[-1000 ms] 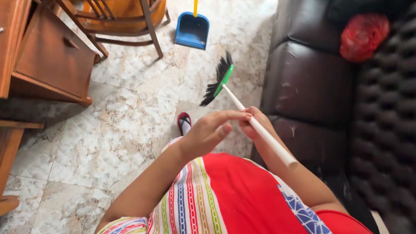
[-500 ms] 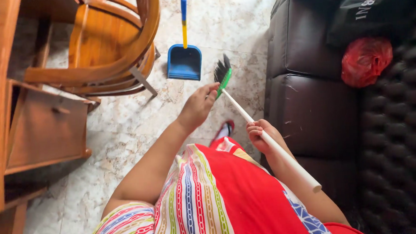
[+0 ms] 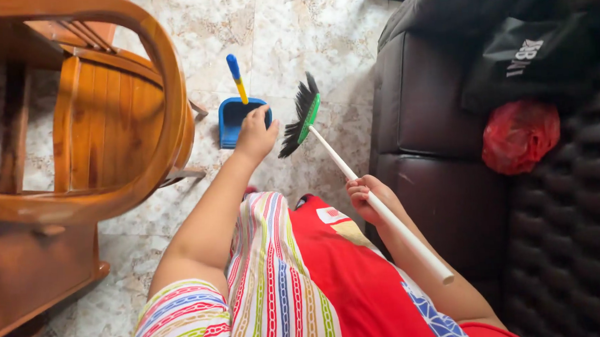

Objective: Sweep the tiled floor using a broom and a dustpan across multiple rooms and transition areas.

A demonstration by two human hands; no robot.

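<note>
My right hand (image 3: 368,196) is closed around the white handle of a broom (image 3: 344,167), whose green head and black bristles hang just above the marble floor. My left hand (image 3: 256,132) is stretched forward over a blue dustpan (image 3: 230,117) standing on the floor, its fingers close to the pan's rim near the yellow and blue handle. Whether the fingers touch the pan is unclear. My striped and red clothing fills the lower middle of the view.
A wooden armchair (image 3: 119,116) stands close on the left, with a wooden cabinet (image 3: 25,272) below it. A dark leather sofa (image 3: 441,120) runs along the right, carrying a red plastic bag (image 3: 517,136) and a black bag (image 3: 534,60). Marble floor tiles (image 3: 293,32) lie ahead.
My left hand left the broom handle and reached forward down to the dustpan. The view moved forward, bringing the chair and dustpan closer. My right hand kept its hold on the broom.
</note>
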